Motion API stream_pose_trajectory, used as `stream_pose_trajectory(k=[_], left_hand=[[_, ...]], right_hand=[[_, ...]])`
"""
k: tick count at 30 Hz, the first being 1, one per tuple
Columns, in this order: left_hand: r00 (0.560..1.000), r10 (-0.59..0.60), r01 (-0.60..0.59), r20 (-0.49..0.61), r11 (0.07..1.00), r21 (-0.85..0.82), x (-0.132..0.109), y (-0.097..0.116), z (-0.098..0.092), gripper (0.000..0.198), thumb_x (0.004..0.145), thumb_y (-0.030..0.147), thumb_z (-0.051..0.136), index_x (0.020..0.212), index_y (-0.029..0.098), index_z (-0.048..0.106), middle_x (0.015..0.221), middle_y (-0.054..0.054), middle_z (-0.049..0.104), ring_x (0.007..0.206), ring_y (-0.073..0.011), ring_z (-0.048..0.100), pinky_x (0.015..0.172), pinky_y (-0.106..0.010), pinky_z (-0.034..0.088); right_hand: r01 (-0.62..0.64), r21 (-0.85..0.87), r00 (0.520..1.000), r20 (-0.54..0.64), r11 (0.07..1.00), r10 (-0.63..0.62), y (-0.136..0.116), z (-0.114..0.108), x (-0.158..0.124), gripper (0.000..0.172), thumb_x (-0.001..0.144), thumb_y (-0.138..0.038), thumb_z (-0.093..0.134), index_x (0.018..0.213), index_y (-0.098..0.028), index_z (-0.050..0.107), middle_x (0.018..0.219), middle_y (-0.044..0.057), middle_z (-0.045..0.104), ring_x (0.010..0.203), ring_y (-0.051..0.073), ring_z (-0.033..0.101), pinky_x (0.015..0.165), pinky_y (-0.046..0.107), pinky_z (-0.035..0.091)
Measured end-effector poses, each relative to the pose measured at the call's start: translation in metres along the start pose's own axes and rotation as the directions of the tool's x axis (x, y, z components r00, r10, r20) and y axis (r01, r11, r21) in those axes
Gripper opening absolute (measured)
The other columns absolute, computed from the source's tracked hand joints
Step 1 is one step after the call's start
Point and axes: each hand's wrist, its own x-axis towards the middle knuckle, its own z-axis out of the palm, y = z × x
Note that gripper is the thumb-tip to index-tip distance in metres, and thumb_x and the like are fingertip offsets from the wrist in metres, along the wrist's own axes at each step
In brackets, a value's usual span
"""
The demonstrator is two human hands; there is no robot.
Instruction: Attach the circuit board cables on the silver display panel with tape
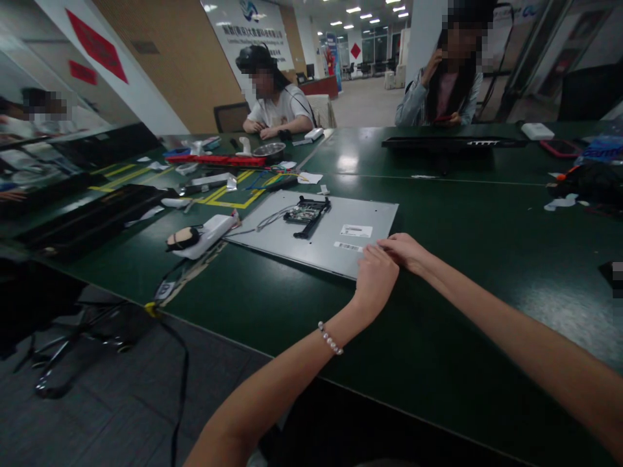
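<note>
A flat silvery panel (335,217) lies on the green table (272,292), with two white labels near its right side. A circuit board in a black bracket (309,214) rests on the panel, and thin cables run from it to the left. My left hand (377,275), its wrist in a beaded bracelet, has its fingers bent closed at the panel's near right corner. Beside it, my right hand (402,251) is closed too, its fingertips touching the same corner area. What the fingertips pinch, if anything, is too small and hidden to name.
Left of the panel lies a white device with a black strap (202,237). Behind are a red strip (214,159), a metal bowl (269,151) and a black monitor-like bar (448,143). People sit across the table. A cable hangs over the near edge.
</note>
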Motion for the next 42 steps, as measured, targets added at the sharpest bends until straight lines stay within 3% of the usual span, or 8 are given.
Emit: stream_pose_trajectory(k=[11, 21, 24, 26, 29, 35, 38, 42], left_hand=[[0.984, 0.168, -0.164, -0.056, 0.984, 0.071, -0.024, 0.019, 0.004, 0.048, 0.094, 0.002, 0.027, 0.134, 0.001, 0.052, 0.13, -0.027, 0.055, 0.118, -0.0307, 0.056, 0.081, -0.037, 0.054], [0.965, 0.261, -0.255, 0.033, 0.958, -0.134, -0.028, 0.006, -0.006, 0.047, 0.096, 0.018, 0.039, 0.142, 0.011, 0.041, 0.109, -0.019, 0.066, 0.096, -0.0253, 0.065, 0.073, -0.033, 0.052], [0.974, 0.204, -0.182, 0.094, 0.962, -0.205, -0.017, -0.028, -0.021, 0.039, 0.097, 0.032, 0.039, 0.133, 0.018, 0.05, 0.102, -0.012, 0.069, 0.087, -0.0217, 0.067, 0.076, -0.032, 0.051], [0.997, 0.075, -0.07, 0.017, 0.979, -0.192, 0.0, -0.066, -0.027, 0.039, 0.098, 0.036, 0.036, 0.129, 0.02, 0.053, 0.11, -0.011, 0.068, 0.094, -0.0225, 0.065, 0.081, -0.034, 0.05], [0.989, -0.111, 0.092, -0.098, 0.979, -0.181, 0.038, -0.14, -0.024, 0.039, 0.097, 0.036, 0.037, 0.129, 0.02, 0.054, 0.121, -0.01, 0.065, 0.108, -0.024, 0.061, 0.091, -0.034, 0.045], [0.92, -0.384, 0.374, -0.075, 0.92, -0.117, 0.098, -0.274, 0.001, 0.047, 0.094, 0.023, 0.042, 0.136, 0.002, 0.043, 0.14, -0.017, 0.051, 0.124, -0.0232, 0.049, 0.103, -0.03, 0.035], [0.899, -0.437, 0.435, -0.035, 0.899, -0.051, 0.106, -0.309, 0.009, 0.043, 0.096, 0.023, 0.042, 0.131, -0.001, 0.044, 0.134, -0.017, 0.056, 0.114, -0.0203, 0.054, 0.095, -0.026, 0.039], [0.914, -0.404, 0.404, -0.037, 0.915, -0.018, 0.108, -0.328, 0.011, 0.031, 0.1, 0.023, 0.038, 0.11, -0.001, 0.054, 0.095, -0.007, 0.069, 0.087, -0.0128, 0.057, 0.082, -0.02, 0.043]], right_hand=[[0.055, -0.187, 0.998, 0.003, 0.981, -0.055, 0.008, -0.025, -0.036, 0.024, 0.082, -0.013, 0.065, 0.069, -0.02, 0.046, 0.059, -0.001, 0.063, 0.05, 0.01, 0.06, 0.048, 0.019, 0.05], [0.234, -0.603, 0.966, 0.054, 0.763, -0.253, -0.016, -0.03, -0.03, 0.02, 0.079, -0.021, 0.068, 0.062, -0.021, 0.059, 0.052, 0.001, 0.062, 0.055, 0.018, 0.062, 0.054, 0.026, 0.047], [0.28, -0.653, 0.934, 0.016, 0.704, -0.357, -0.016, -0.032, -0.035, 0.009, 0.082, -0.024, 0.066, 0.073, -0.023, 0.062, 0.069, 0.004, 0.066, 0.077, 0.022, 0.066, 0.072, 0.032, 0.05], [0.343, -0.69, 0.891, 0.024, 0.638, -0.453, -0.011, -0.034, -0.041, 0.004, 0.084, -0.026, 0.064, 0.086, -0.023, 0.064, 0.09, 0.007, 0.068, 0.093, 0.025, 0.065, 0.085, 0.038, 0.048], [0.462, -0.715, 0.82, 0.12, 0.524, -0.559, 0.0, -0.035, -0.051, 0.025, 0.088, -0.029, 0.06, 0.112, -0.022, 0.061, 0.127, 0.012, 0.058, 0.119, 0.029, 0.054, 0.103, 0.047, 0.04], [0.485, -0.622, 0.844, 0.149, 0.614, -0.516, 0.016, -0.034, -0.064, 0.046, 0.091, -0.033, 0.055, 0.136, -0.026, 0.048, 0.152, 0.007, 0.037, 0.142, 0.025, 0.03, 0.117, 0.048, 0.022], [0.455, -0.602, 0.866, 0.127, 0.656, -0.485, 0.022, -0.032, -0.069, 0.053, 0.089, -0.038, 0.057, 0.14, -0.029, 0.045, 0.155, 0.006, 0.034, 0.146, 0.026, 0.021, 0.119, 0.051, 0.016], [0.393, -0.628, 0.901, 0.117, 0.672, -0.417, 0.025, -0.029, -0.076, 0.062, 0.089, -0.045, 0.056, 0.146, -0.03, 0.036, 0.159, 0.007, 0.025, 0.149, 0.028, 0.011, 0.118, 0.057, 0.009]])
